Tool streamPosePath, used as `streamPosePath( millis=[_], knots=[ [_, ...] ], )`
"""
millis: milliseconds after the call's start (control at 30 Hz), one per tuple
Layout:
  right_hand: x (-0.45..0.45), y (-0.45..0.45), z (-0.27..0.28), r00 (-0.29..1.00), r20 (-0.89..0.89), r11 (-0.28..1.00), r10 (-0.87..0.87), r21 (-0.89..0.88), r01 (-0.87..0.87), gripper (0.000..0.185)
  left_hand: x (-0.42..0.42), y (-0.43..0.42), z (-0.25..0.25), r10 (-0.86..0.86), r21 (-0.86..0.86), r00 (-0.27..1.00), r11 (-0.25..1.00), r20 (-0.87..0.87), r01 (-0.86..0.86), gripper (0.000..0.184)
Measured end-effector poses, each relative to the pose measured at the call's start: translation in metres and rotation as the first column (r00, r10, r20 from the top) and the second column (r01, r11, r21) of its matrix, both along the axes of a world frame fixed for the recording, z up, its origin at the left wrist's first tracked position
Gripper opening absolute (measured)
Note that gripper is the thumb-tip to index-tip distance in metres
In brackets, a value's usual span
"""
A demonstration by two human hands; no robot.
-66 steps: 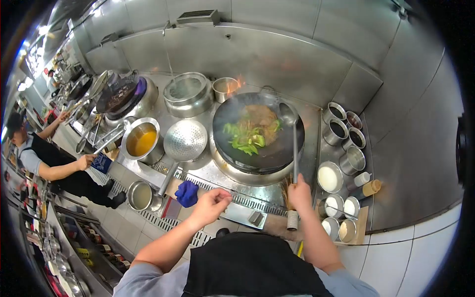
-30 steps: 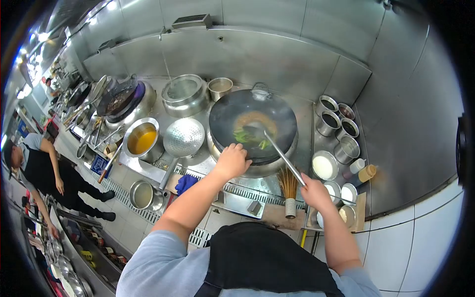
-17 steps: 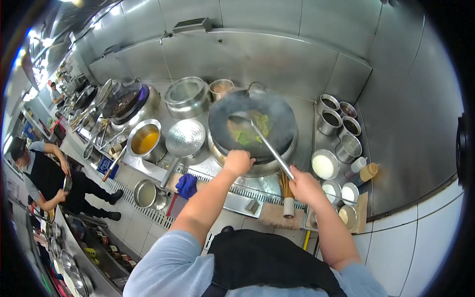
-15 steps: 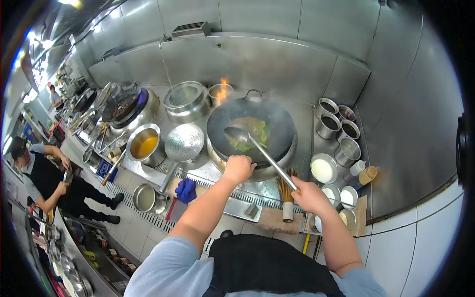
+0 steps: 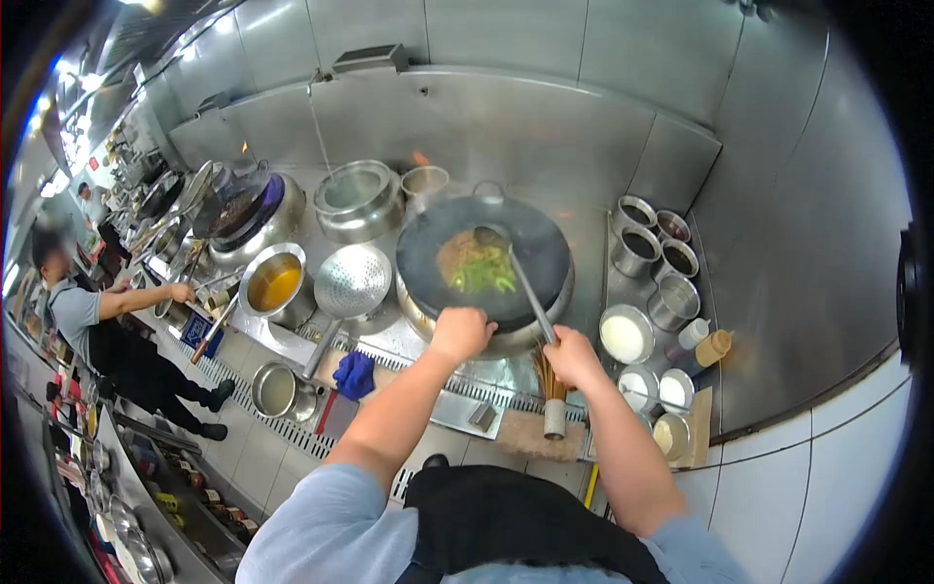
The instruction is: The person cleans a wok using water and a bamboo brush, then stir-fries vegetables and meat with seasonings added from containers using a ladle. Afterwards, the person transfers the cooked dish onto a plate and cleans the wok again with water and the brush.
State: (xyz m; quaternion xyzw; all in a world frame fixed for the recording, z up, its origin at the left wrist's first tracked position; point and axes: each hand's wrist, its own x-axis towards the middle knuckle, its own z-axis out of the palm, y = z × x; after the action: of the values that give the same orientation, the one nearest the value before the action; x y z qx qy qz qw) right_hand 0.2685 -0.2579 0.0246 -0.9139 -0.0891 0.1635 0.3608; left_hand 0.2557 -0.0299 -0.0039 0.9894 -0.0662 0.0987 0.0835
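My left hand is closed at the near edge of a black wok; the exact spot it grips is hidden under the fingers. In the wok lie green vegetable pieces and a brown patch of food, with a little steam over them. A long-handled ladle slants down into the wok, its bowl at the far side of the food. Wrapped round the handle's near end is my right hand. A bamboo brush stands just below that hand.
To the right are pots of dark sauce, a bowl of white contents and squeeze bottles. A perforated strainer, a pot of orange liquid and a blue cloth lie left. Another person stands far left.
The ladle's bowl has moved right and away from me across the wok, and my right hand has shifted slightly left. The flame behind looks smaller. The other person now stretches an arm toward the stove.
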Motion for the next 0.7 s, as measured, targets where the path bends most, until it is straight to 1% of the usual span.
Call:
streamPosePath(
  millis=[33,67,133,167,200,267,300,333,367,400,433,467,500,533,567,600,633,667,700],
  knots=[
    [0.002,-0.002,-0.001,1.0,0.015,1.0,0.009,-0.018,-0.009,0.038,-0.003,0.0,0.002,-0.021,0.004,0.999,1.0,0.042,0.02,0.039],
    [0.005,-0.004,-0.004,0.999,0.031,0.999,0.019,-0.036,-0.018,0.038,-0.001,-0.001,0.002,-0.018,-0.002,0.999,1.0,0.029,0.018,0.039],
    [0.003,0.006,0.011,0.988,0.095,0.992,-0.12,-0.027,0.123,0.038,-0.002,0.003,0.002,0.021,-0.022,0.998,1.0,-0.056,-0.023,0.038],
    [0.01,0.012,0.006,0.971,0.202,0.982,-0.127,-0.114,0.153,0.038,-0.001,0.006,-0.002,0.015,-0.02,0.999,1.0,-0.05,-0.016,0.037],
    [0.017,0.018,0.003,0.969,0.215,0.984,-0.118,-0.106,0.144,0.038,-0.004,0.006,0.001,0.026,-0.014,0.999,1.0,-0.036,-0.026,0.037],
    [0.026,0.023,-0.005,0.98,0.196,0.976,-0.046,-0.199,0.086,0.036,-0.007,0.001,0.004,-0.007,-0.007,1.0,1.0,0.013,0.007,0.036],
    [0.025,0.026,-0.013,0.977,0.211,0.986,-0.017,-0.159,0.051,0.031,-0.01,-0.002,0.01,-0.011,-0.015,0.999,1.0,0.035,0.011,0.036],
    [0.014,0.026,-0.004,0.98,0.199,0.985,-0.012,-0.167,0.046,0.031,-0.01,-0.003,0.007,-0.007,-0.021,1.0,1.0,0.023,0.008,0.036],
    [0.003,0.025,0.008,0.999,-0.033,0.999,-0.028,-0.033,0.027,0.03,-0.006,-0.001,0.002,0.003,-0.011,1.0,1.0,-0.022,-0.004,0.036],
    [-0.001,0.028,0.018,0.968,-0.252,0.994,-0.012,0.106,0.039,0.029,-0.001,0.004,-0.002,0.015,0.006,0.998,1.0,-0.053,-0.015,0.035],
    [-0.006,0.019,0.012,0.976,-0.213,0.984,0.05,0.175,-0.012,0.027,0.001,0.006,-0.006,0.022,0.011,0.998,1.0,-0.053,-0.022,0.036],
    [-0.015,0.008,0.003,0.977,-0.206,0.984,0.059,0.175,-0.023,0.027,0.0,0.007,-0.011,0.032,0.01,0.998,0.999,-0.047,-0.031,0.036],
    [-0.025,-0.003,-0.007,0.991,0.062,0.979,0.117,0.163,-0.126,0.027,-0.003,0.005,-0.01,0.031,0.012,0.999,0.999,-0.02,-0.031,0.035],
    [-0.029,-0.006,-0.005,0.931,0.324,0.968,0.166,0.126,-0.217,0.027,-0.004,0.004,-0.007,0.026,0.014,1.0,1.0,0.005,-0.026,0.035],
    [-0.028,-0.009,0.001,0.931,0.326,0.969,0.163,0.127,-0.214,0.027,-0.005,0.004,-0.006,0.004,0.006,0.999,1.0,0.041,-0.004,0.037],
    [-0.038,-0.012,0.02,0.987,0.09,0.976,0.133,0.164,-0.146,0.027,-0.004,0.005,-0.007,-0.004,0.003,1.0,1.0,0.027,0.004,0.037],
    [-0.046,-0.017,0.031,0.982,-0.162,0.982,0.098,0.178,-0.068,0.027,-0.002,0.006,-0.009,-0.006,-0.027,1.0,1.0,-0.01,0.006,0.038],
    [-0.04,-0.016,0.038,0.964,-0.233,0.988,0.127,0.119,-0.101,0.033,0.003,0.007,-0.008,-0.009,-0.049,1.0,0.999,-0.027,0.008,0.038],
    [-0.032,-0.014,0.028,0.981,-0.139,0.991,0.136,0.036,-0.132,0.035,0.009,0.009,-0.018,0.0,-0.048,0.999,0.999,-0.035,-0.001,0.038]
  ],
)
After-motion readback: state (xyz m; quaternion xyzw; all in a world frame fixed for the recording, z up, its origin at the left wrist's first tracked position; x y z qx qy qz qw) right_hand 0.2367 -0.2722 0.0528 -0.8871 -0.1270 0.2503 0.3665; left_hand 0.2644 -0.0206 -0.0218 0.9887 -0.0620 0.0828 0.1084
